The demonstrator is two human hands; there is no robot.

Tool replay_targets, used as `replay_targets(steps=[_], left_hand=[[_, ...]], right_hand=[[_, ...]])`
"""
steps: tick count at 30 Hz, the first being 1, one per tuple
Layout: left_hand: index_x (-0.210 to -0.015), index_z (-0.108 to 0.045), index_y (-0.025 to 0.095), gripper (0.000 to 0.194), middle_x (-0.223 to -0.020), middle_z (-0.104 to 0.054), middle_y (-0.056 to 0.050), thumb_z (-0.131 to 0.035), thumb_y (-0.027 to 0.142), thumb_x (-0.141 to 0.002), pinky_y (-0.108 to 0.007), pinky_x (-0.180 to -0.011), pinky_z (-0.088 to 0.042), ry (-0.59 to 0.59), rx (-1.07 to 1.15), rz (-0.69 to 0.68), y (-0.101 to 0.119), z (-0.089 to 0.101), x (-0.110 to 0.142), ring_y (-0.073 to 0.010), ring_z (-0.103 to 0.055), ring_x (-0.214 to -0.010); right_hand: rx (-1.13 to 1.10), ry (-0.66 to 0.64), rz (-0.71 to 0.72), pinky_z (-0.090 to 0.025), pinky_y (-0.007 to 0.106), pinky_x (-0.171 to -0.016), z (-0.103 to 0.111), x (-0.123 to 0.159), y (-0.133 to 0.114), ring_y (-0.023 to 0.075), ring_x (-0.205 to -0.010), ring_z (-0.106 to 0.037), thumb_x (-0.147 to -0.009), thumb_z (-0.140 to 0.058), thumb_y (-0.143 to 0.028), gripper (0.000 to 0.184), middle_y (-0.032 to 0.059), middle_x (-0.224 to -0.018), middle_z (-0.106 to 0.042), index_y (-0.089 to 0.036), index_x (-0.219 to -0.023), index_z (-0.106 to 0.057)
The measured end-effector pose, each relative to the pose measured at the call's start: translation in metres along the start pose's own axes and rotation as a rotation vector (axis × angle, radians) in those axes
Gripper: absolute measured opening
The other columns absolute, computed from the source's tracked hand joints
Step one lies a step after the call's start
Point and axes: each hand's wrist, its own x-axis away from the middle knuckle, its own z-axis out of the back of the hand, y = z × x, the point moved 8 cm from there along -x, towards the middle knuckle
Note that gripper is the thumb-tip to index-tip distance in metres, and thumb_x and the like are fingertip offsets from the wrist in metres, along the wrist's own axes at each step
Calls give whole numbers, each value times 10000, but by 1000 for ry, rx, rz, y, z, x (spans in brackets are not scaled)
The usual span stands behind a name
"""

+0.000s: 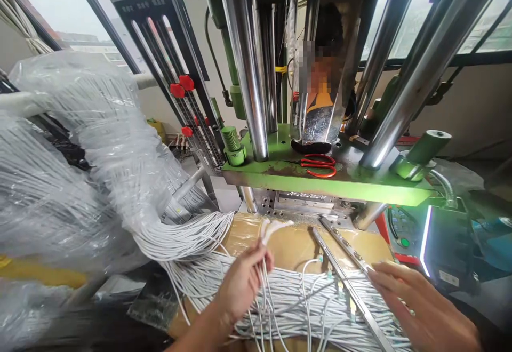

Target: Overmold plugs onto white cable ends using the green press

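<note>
My left hand [246, 282] is closed around several thin white cables, and their white ends [274, 228] stick up past the fingertips. Below it spreads a thick layer of white cables [208, 277]. On the right, my right hand [420, 301] is open, its fingers stretched out beside the end of a slotted metal bar [346, 248]; whether they touch it I cannot tell. A second metal bar [352, 290] lies to its left, across the cables. Small greenish and brass-coloured cable ends [341, 288] show along this bar.
A green press plate [272, 173] on steel columns [246, 64] stands ahead, with red-handled pliers [320, 164] on it. Beneath it sits a metal mould [306, 202]. Plastic-wrapped cable bundles [108, 144] hang at left. A control box [444, 256] stands at right. A person is reflected in the press.
</note>
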Motion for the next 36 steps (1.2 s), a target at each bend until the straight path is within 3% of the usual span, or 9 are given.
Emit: replay_targets(steps=[2, 6, 10, 14, 18, 21, 26, 31, 36], left_hand=[[-883, -686, 148, 172, -806, -656, -29, -749, 198, -731, -149, -551, -420, 182, 5, -118, 36, 28, -15, -74, -545, -630], [-966, -671, 122, 255, -828, -670, -47, -708, 82, -717, -122, -458, -372, 321, 12, -315, 102, 50, -54, -44, -513, -547], [-1013, -599, 167, 232, -853, -643, -26, -646, 94, -798, -202, -660, -510, 422, 36, -423, 126, 59, -77, -78, -588, -658], [-1172, -571, 246, 384, -1144, -635, -51, -669, 166, -810, -291, -905, -488, 393, -131, -481, 92, 44, -53, -158, -603, -1028], [-1145, -657, 217, 355, -1184, -655, -79, -657, 337, -810, -383, -979, -457, -264, -1026, -458, 6, -48, -27, -258, -583, -1115], [-1226, -621, 249, 431, -1167, -669, -72, -645, 259, -796, -391, -938, -467, -500, -1490, -532, -43, -85, -24, -269, -612, -1051], [-1013, -723, 236, 277, -894, -733, -31, -480, 188, -890, -281, -742, -489, -472, -1539, -627, -40, -95, -52, -188, -655, -790], [-1019, -713, 196, 310, -960, -721, -67, -427, 164, -903, -312, -807, -494, -345, -1512, -676, -29, -90, -80, -199, -642, -856], [-936, -730, 160, 326, -891, -702, -97, -411, 121, -880, -388, -842, -507, -303, -1526, -645, -34, -85, -111, -229, -639, -852]], right_hand=[[78, -57, -19, -572, 244, -797, -17, -6, 15, 172, -862, -701, -923, -529, -342, 209, 18, -973, -722, -257, -990, -708], [289, -170, -168, -553, 262, -612, -51, -14, 63, 177, -740, -695, -967, -338, -501, 443, 28, -830, -711, -223, -923, -680], [480, -146, -337, -524, 362, -586, -45, -1, 84, 290, -885, -678, -944, -258, -545, 545, 128, -1102, -673, -199, -1086, -655], [349, -424, -537, -530, 362, -643, -58, 56, 81, 262, -843, -678, -883, -363, -577, 465, 81, -976, -687, -247, -1008, -665], [222, -636, -566, -535, 326, -710, -82, 104, 64, 238, -940, -667, -852, -423, -408, 405, 99, -1080, -656, -213, -1149, -617], [258, -637, -616, -536, 349, -747, -82, 107, 61, 254, -978, -664, -855, -316, -359, 442, 126, -1114, -649, -187, -1146, -600], [158, -632, -798, -530, 373, -858, -73, 99, 65, 275, -1054, -654, -793, -341, -364, 542, 110, -1156, -685, -164, -1247, -560], [-89, -664, -834, -478, 322, -985, -80, 94, 66, 286, -1289, -480, -721, -479, -439, 793, 115, -1390, -526, -51, -1410, -421], [-213, -511, -841, -533, 290, -909, -63, 99, 78, 317, -1187, -570, -682, -652, -467, 641, 48, -1244, -644, -162, -1246, -639]])
